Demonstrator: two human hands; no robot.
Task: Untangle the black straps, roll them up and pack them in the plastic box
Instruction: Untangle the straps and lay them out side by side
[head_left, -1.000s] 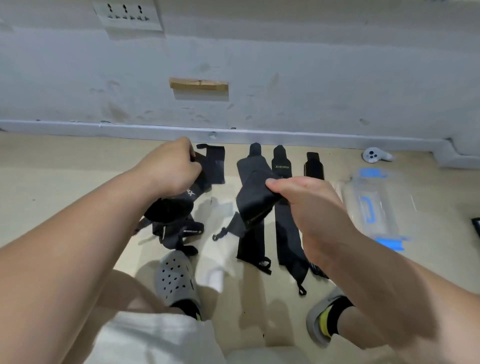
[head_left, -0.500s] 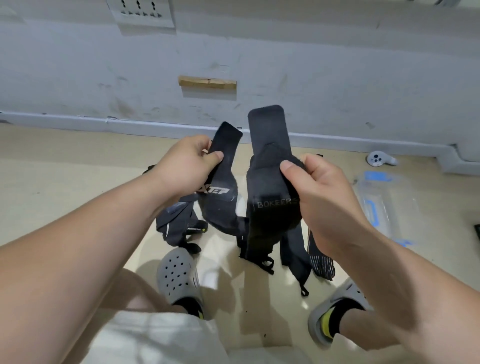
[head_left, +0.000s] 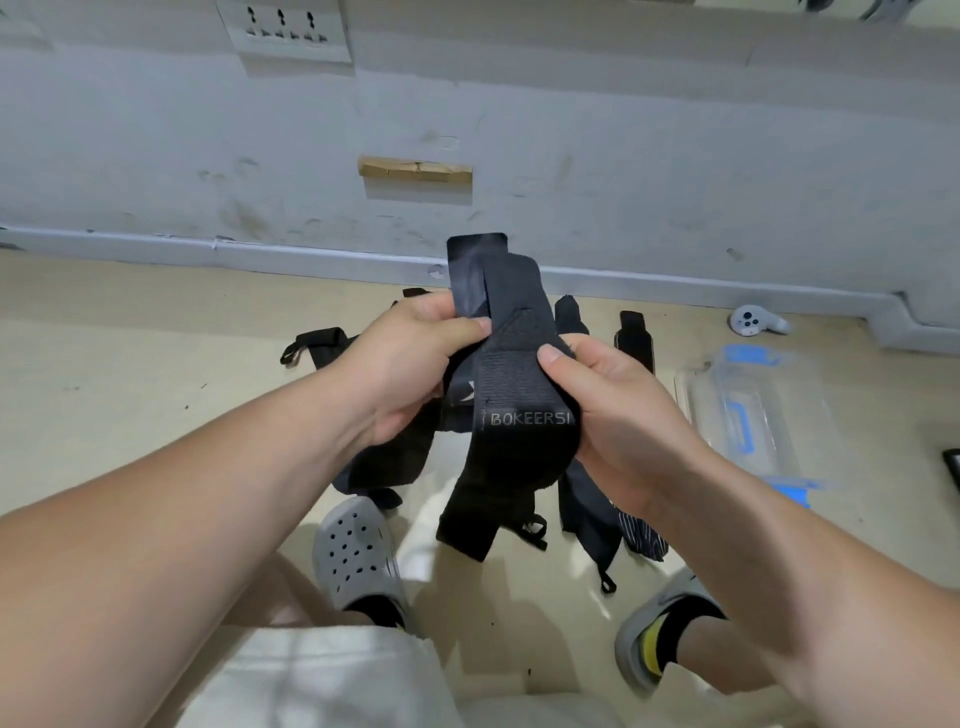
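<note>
- Two hands meet above the floor (head_left: 130, 395), between the person's feet: the left hand (head_left: 410, 364) and the right hand (head_left: 613, 410) lift a pair of black straps clear of the pile below.
- Left fingers (head_left: 434, 312) are clamped, thumb across the front, on the narrower strap (head_left: 470, 270), whose end stands up past the knuckles. We judge that this grip pins it in place so the other strap can be drawn away.
- Right fingers curl behind the BOKEERSI strap (head_left: 524, 441), and the thumb presses on its ribbed face, so this hand is clamped too. The wide strap folds over at the hand, and its tail hangs down toward the floor.
- Both held straps overlap and touch where the hands come together. We take the step in hand to be separating them, and we see no rolled strap anywhere.
- Several laid-out straps (head_left: 636, 338) rest flat on the floor beyond and beneath the hands, roughly side by side, which keeps them from catching on one another.
- One knotted clump (head_left: 317, 343) of strap lies to the left, partly hidden by the left forearm, apparently unsorted.
- Off to the right, well apart from the hands, the plastic box (head_left: 743, 410) lies on the floor, clear with blue clips. We make out no black strap inside it, and we cannot tell whether its lid is on.
- Beyond the box, near the wall, sits a white controller (head_left: 750, 321).
</note>
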